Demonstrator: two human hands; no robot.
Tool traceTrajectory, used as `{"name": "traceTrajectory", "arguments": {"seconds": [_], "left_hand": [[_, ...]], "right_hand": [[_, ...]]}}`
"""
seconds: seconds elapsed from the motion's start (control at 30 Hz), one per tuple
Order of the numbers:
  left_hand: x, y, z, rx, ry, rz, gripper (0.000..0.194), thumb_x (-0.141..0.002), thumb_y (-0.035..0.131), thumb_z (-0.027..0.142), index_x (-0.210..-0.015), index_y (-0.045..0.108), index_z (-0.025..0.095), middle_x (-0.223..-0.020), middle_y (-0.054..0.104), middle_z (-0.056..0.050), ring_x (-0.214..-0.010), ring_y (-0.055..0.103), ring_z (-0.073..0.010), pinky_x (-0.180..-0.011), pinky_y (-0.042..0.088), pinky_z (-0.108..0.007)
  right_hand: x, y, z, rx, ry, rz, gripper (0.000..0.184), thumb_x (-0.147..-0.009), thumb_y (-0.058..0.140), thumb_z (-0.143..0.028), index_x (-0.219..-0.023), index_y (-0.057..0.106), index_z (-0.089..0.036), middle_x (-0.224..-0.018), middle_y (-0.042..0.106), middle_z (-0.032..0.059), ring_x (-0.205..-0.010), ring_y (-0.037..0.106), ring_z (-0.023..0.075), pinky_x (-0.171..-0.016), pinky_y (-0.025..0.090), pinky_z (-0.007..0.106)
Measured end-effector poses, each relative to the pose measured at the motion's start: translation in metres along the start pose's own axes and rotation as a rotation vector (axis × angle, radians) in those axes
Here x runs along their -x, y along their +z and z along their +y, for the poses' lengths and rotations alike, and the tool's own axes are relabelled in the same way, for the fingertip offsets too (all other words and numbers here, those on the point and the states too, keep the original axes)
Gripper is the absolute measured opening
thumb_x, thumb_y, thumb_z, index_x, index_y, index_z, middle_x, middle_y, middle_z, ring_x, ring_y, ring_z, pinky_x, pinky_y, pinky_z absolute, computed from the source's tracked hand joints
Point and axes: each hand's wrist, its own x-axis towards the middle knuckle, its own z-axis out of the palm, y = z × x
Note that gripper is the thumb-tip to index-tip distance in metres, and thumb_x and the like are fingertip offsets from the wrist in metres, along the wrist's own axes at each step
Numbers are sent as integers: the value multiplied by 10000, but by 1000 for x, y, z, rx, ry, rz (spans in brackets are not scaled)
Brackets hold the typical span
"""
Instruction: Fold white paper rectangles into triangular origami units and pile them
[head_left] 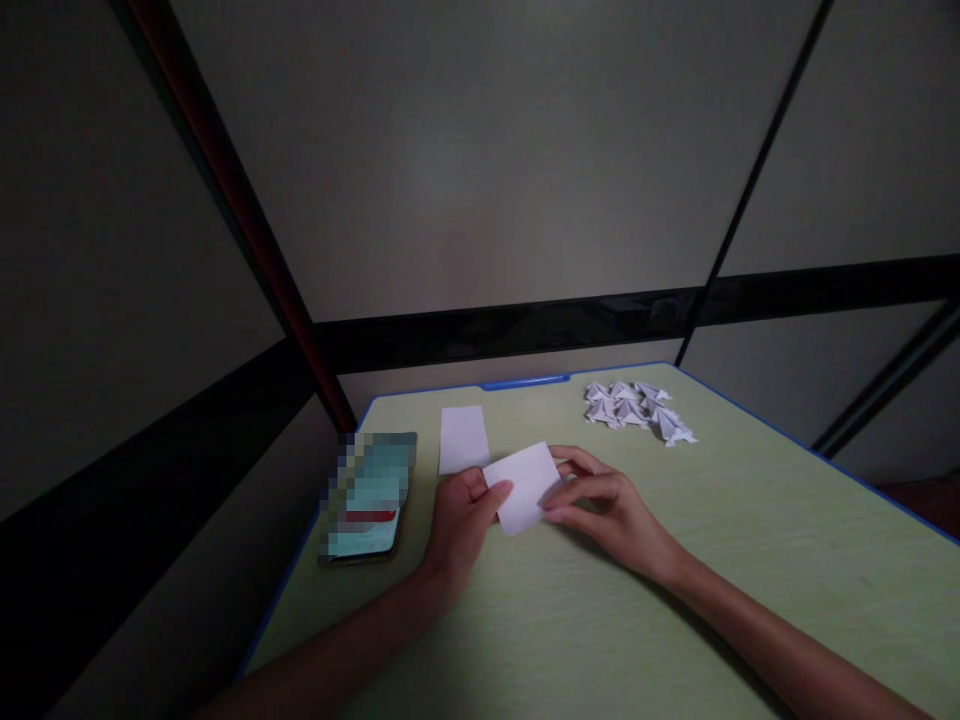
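Note:
Between my two hands is a small white sheet of paper point(523, 485), held tilted a little above the table. My left hand point(463, 510) grips its left edge, thumb on top and fingers curled behind. At the right edge, my right hand point(600, 500) pinches the lower corner between thumb and fingers, with another finger behind the upper edge. Just beyond my left hand, a second white sheet of paper point(463, 438) lies flat on the table.
The light green table point(750, 560) has a blue rim and a blue strip point(525, 382) at its far edge. Several folded paper figures point(634, 405) stand grouped at the back right. A phone point(367, 500), partly pixelated, lies at the left. Panelled walls point(495, 180) rise behind.

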Motion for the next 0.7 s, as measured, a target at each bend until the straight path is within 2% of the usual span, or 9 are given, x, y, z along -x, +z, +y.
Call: {"name": "traceTrajectory", "arguments": {"seconds": [0.07, 0.13, 0.23, 0.3, 0.37, 0.6, 0.7], "left_hand": [[2, 2, 2, -31, -27, -23, 205, -562, 627, 256, -665, 551, 95, -593, 600, -23, -552, 565, -132, -505, 417, -214], [4, 3, 2, -51, -59, -60, 191, -570, 619, 238, -672, 553, 91, -615, 626, -40, -552, 592, -143, -503, 434, -218], [6, 5, 1, -78, -96, -132, 142, -581, 596, 199, -666, 556, 93, -634, 651, -61, -542, 613, -153, -487, 444, -215], [7, 6, -1, -103, -104, -166, 107, -588, 579, 166, -665, 562, 95, -627, 657, -64, -532, 617, -152, -472, 442, -205], [7, 7, -2, -119, -101, -183, 98, -601, 567, 157, -677, 571, 95, -621, 660, -64, -534, 618, -148, -476, 447, -201], [6, 6, -2, -94, -51, -242, 211, -653, 546, 179, -844, 612, 116, -745, 671, -62, -618, 627, -144, -546, 472, -207], [5, 5, -3, 18, -81, -236, 230, -680, 532, 238, -839, 620, 98, -794, 665, -84, -642, 629, -162, -607, 486, -252]], "right_hand": [[-2, -2, 1, -96, 45, 57, 28, -621, 647, -174, -597, 640, -186, -1130, 470, 45, -926, 502, 147, -803, 389, 279], [-4, -2, 1, -182, 117, 96, 70, -621, 643, -179, -556, 619, -172, -1071, 520, 47, -927, 505, 146, -788, 387, 266], [-4, 0, 1, -240, 216, 128, 100, -616, 640, -201, -540, 597, -151, -775, 592, 24, -714, 537, 109, -658, 405, 236], [-3, 2, 1, -236, 282, 174, 132, -603, 645, -219, -528, 573, -138, -603, 558, -8, -561, 496, 81, -544, 384, 214], [-3, 5, 1, -216, 335, 231, 167, -589, 650, -238, -516, 545, -130, -521, 524, -27, -490, 454, 67, -484, 352, 202], [-1, 7, -1, -126, 348, 328, 213, -591, 635, -275, -511, 503, -129, -517, 530, -17, -478, 438, 71, -465, 335, 205], [0, 7, -3, -69, 325, 365, 212, -597, 629, -283, -512, 508, -130, -526, 543, -9, -487, 447, 78, -471, 344, 208]]}}
